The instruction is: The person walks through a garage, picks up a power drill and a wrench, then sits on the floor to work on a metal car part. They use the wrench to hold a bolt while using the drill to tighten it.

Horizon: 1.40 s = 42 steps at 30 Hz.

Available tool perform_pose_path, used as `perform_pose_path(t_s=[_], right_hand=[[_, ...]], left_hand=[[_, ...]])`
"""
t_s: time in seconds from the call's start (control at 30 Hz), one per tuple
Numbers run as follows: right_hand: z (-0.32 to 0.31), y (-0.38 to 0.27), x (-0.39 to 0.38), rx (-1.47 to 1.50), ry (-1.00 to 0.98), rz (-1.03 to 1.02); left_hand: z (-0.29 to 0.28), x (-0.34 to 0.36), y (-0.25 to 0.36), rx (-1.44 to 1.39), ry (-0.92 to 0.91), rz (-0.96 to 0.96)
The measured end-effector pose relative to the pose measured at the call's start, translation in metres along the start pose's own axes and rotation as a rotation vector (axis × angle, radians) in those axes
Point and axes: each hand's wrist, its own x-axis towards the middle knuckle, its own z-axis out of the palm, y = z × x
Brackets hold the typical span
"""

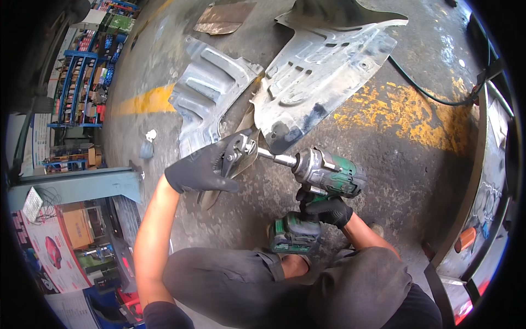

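Note:
My left hand (pixel 200 166), in a dark glove, is closed around a pair of pliers (pixel 232 156) with a dark grey body. A small shiny metal piece (pixel 251 147) shows at the jaws, partly hidden by the glove. My right hand (pixel 331 210), gloved too, grips the handle of a green and black cordless impact wrench (pixel 337 174). Its silver socket (pixel 284 159) points left, and the tip reaches the metal piece; whether it is seated there I cannot tell. Beneath my left hand, a thin metal strip (pixel 244 166) is partly covered.
Two stamped metal plates, a smaller one (pixel 211 88) and a larger one (pixel 318 82), lie on the floor ahead. A brown flat sheet (pixel 224 18) lies beyond. A dark hose (pixel 422 93) runs right toward a metal bench (pixel 466 214). Shelves (pixel 76 88) and a blue-grey beam (pixel 82 186) stand left.

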Motion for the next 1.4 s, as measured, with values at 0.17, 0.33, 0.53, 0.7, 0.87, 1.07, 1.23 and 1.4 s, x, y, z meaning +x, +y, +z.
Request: perform_pose_path(t_s=[0.17,0.33,0.53,0.7,0.87,1.07,1.23,1.4], right_hand=[[-0.009,0.006,0.009,0.046,-0.072,0.032],[-0.015,0.020,0.015,0.113,-0.079,0.039],[-0.022,0.022,0.017,0.137,-0.146,0.094],[-0.026,0.025,0.021,0.074,-0.146,0.068],[-0.031,0.027,0.025,0.057,-0.138,0.021],[-0.028,0.046,0.041,0.135,-0.220,0.005],[-0.026,0.039,0.039,0.154,-0.204,0.005],[-0.024,0.038,0.042,0.120,-0.210,0.003]], left_hand=[[0.000,-0.017,-0.031,-0.590,0.181,-0.275],[-0.002,-0.015,-0.037,-0.490,0.145,-0.468],[-0.007,-0.042,-0.017,0.372,0.366,-0.325],[-0.017,-0.044,0.044,0.486,0.394,-0.256],[-0.024,-0.045,0.073,0.810,0.218,-0.129],[-0.031,-0.042,0.108,0.874,-0.011,-0.268],[-0.047,-0.032,0.123,0.839,-0.201,-0.305],[-0.060,-0.013,0.131,0.925,-0.359,-0.458]])
